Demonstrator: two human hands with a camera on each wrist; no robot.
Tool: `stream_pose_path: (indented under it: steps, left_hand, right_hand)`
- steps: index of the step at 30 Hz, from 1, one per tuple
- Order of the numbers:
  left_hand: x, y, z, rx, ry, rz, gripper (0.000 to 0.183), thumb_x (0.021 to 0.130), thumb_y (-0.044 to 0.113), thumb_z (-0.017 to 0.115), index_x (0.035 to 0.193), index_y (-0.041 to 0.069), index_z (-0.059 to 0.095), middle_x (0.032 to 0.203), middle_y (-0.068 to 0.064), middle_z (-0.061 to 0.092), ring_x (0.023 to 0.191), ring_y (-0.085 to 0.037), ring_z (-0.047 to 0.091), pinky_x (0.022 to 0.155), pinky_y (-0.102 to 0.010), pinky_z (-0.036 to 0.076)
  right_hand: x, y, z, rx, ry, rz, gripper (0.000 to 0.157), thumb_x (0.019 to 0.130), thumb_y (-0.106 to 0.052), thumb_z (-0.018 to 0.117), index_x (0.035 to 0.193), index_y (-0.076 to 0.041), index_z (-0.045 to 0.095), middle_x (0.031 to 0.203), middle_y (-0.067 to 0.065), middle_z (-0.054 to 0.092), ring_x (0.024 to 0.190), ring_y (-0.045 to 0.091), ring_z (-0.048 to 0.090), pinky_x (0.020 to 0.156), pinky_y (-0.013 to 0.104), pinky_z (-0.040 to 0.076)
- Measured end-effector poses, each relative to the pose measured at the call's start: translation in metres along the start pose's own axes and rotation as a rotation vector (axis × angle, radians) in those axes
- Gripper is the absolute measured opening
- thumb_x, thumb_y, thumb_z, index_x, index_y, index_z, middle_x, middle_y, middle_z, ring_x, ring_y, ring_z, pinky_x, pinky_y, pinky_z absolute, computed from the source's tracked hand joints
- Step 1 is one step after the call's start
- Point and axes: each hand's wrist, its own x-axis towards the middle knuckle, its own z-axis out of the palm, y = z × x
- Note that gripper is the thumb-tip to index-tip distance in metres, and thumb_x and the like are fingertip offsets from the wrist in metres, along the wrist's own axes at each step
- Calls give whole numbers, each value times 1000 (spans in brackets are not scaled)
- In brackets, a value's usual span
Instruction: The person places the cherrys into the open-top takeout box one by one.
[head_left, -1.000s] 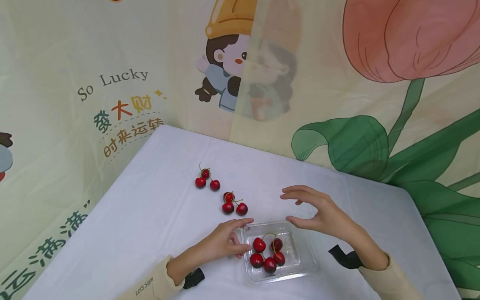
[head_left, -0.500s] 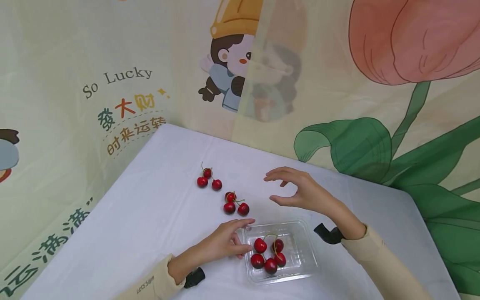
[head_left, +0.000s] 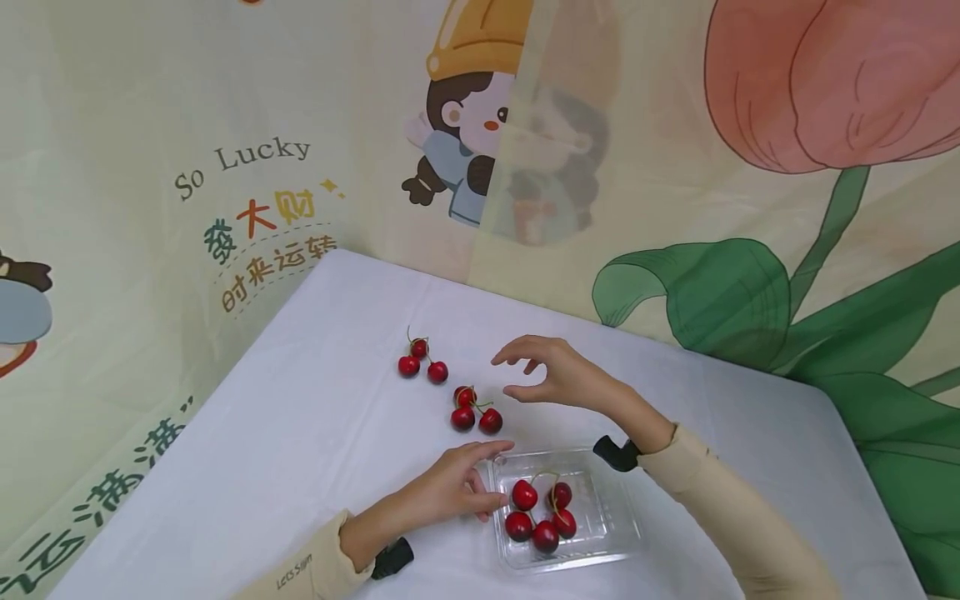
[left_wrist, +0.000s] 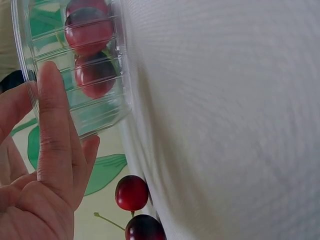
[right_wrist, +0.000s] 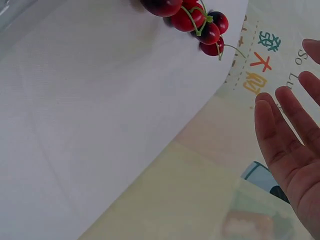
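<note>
A clear plastic box (head_left: pixel 618 521) sits near the front of the white table, with several red cherries (head_left: pixel 545 537) on green stems in its left part. At its left side is my left hand (head_left: pixel 450 483), index finger stretched along the far left corner and thumb by the left wall. In the left wrist view straight fingers (left_wrist: pixel 51 115) lie against the box's ribbed wall. My right hand (head_left: pixel 558 373) hovers beyond the box, fingers and thumb spread apart around nothing. Left of it lie a nearer cherry bunch (head_left: pixel 462 417) and a farther cherry bunch (head_left: pixel 408 366).
The white tablecloth (head_left: pixel 315 400) spreads over the table. Behind it hangs a printed backdrop (head_left: pixel 360 125) with a cartoon figure and a large tulip, meeting the table's back edge. Black straps (head_left: pixel 392 558) sit at both wrists, below beige sleeves.
My right hand has travelled left and away from the box, toward the two cherry bunches on the cloth. My left hand stays at the box, and the cherries have not moved.
</note>
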Motion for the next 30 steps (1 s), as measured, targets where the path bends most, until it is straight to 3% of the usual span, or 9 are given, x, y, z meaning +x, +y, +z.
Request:
stream_pose_path:
  steps: [3,9,15,20,26,30]
  left_hand:
    - [0,0,0,9,1,2,65,88,15,74,145,5,43,83,-6,65,60,-16,65,56,-17,43]
    - [-1,2,0,17,4,27,65,88,14,74,145,4,43,82,-3,65,59,-15,65,56,-17,41]
    - [-2,2,0,29,9,27,65,87,14,74,144,3,44,73,-1,65,59,-19,66,56,-17,42]
    - [-2,2,1,34,10,31,65,87,14,74,144,4,44,70,-3,65,59,-21,67,56,-17,42]
    - [-2,3,1,28,13,20,65,87,13,74,144,5,44,91,-8,64,59,-13,65,55,-17,43]
    - [-3,4,1,31,13,18,65,87,13,74,145,4,43,89,-7,64,59,-13,64,55,-17,42]
  right_hand:
    - [6,4,7,9,-59,29,36,81,-8,79,115,-7,68,114,9,69,102,25,63,82,39,56]
    - [13,11,18,18,-169,63,31,84,-7,77,113,-2,69,113,14,69,102,34,63,84,44,55]
    - [17,13,30,-28,-240,79,26,85,-8,75,110,-3,72,110,12,70,96,27,64,82,40,55]
    - [19,15,38,-60,-247,88,21,86,-9,74,106,-4,74,104,8,73,86,16,65,78,33,56]
    - [18,19,42,-73,-235,61,14,86,-7,73,99,-4,76,95,4,74,77,8,65,72,24,54]
    - [18,21,43,-84,-226,51,13,86,-4,73,98,-3,76,95,4,74,79,8,65,71,18,52]
